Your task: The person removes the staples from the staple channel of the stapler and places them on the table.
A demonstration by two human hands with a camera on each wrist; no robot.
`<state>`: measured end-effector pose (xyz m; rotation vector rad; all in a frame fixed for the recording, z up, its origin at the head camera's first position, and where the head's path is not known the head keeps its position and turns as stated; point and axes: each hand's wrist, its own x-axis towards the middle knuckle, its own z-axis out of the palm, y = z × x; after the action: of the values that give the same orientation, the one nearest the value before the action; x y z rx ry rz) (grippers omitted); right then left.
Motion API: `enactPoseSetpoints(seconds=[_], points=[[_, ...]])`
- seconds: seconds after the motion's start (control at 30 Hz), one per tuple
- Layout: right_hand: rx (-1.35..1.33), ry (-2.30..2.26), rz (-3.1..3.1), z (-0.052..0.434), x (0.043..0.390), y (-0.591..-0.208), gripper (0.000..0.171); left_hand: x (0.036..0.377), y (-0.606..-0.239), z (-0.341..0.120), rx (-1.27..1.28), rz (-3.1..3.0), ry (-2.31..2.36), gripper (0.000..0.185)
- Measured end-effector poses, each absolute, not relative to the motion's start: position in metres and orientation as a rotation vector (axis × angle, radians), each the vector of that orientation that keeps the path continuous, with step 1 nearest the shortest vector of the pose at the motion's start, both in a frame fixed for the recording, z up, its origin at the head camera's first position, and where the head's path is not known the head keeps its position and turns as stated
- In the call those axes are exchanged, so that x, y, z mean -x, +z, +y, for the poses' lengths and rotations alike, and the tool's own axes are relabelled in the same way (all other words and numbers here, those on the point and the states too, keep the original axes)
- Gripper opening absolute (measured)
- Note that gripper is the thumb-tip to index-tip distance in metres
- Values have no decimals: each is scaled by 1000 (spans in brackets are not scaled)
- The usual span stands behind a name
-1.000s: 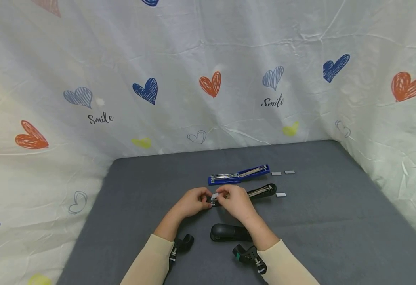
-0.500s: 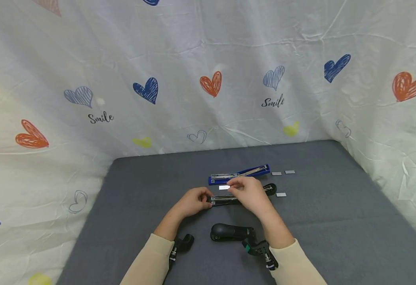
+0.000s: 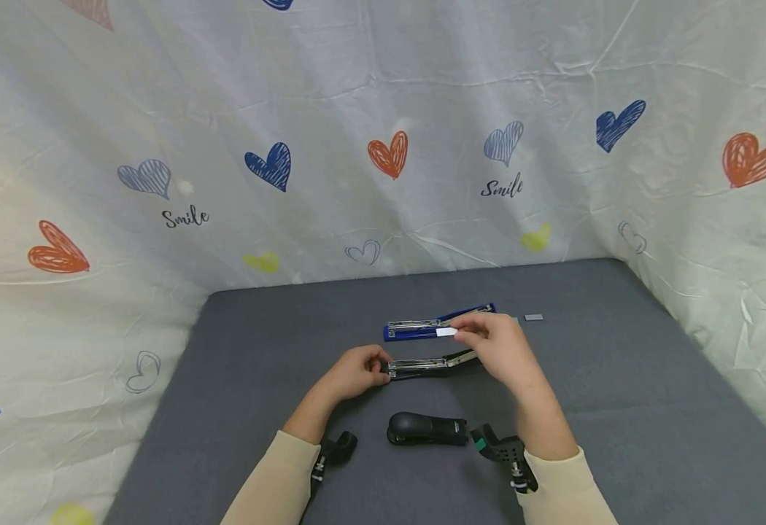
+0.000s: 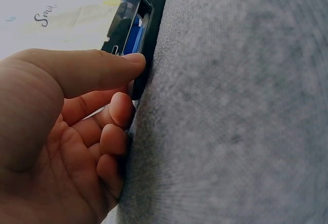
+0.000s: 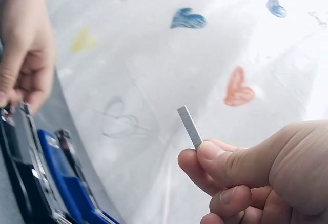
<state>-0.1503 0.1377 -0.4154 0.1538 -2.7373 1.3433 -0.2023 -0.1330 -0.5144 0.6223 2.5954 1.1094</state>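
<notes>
My left hand (image 3: 354, 373) pinches the near-left end of an opened black stapler (image 3: 416, 369) lying on the grey cloth. In the left wrist view, thumb and fingers grip the dark stapler (image 4: 148, 1) right at the cloth. My right hand (image 3: 503, 348) holds a short strip of staples (image 3: 445, 332) between thumb and forefinger, above the black stapler's raised cover. Seen from the right wrist, the grey staple strip (image 5: 190, 127) points up out of the fingertips. Behind lies an opened blue stapler (image 3: 399, 335), partly covered by the right hand.
A closed black stapler (image 3: 425, 429) lies nearer the body. Another staple strip (image 3: 533, 317) rests at the back right, with one more mostly hidden by the right hand. A printed white curtain (image 3: 330, 219) hangs behind the grey table (image 3: 278, 328).
My right hand has lifted the staple strip off the open black stapler's left part and carried it right and slightly back. The left hand keeps its grip on the stapler's end.
</notes>
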Motion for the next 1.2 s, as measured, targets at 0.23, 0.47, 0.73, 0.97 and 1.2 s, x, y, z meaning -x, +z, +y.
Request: enactPoseSetpoints(seconds=[0.23, 0.47, 0.73, 0.97, 1.2], points=[[-90, 1338, -2712, 164, 145, -408, 20, 203, -516, -133, -627, 2594, 1096, 25], [18, 1264, -2710, 190, 137, -401, 22, 202, -516, -134, -636, 2589, 1102, 25], [87, 1170, -2692, 217, 130, -398, 25, 202, -516, -134, -642, 2594, 1105, 25], [179, 1129, -2726, 241, 122, -401, 27, 202, -516, -134, -638, 2589, 1099, 24], [266, 1133, -2785, 266, 118, -409, 31, 203, -518, -133, -628, 2594, 1093, 24]])
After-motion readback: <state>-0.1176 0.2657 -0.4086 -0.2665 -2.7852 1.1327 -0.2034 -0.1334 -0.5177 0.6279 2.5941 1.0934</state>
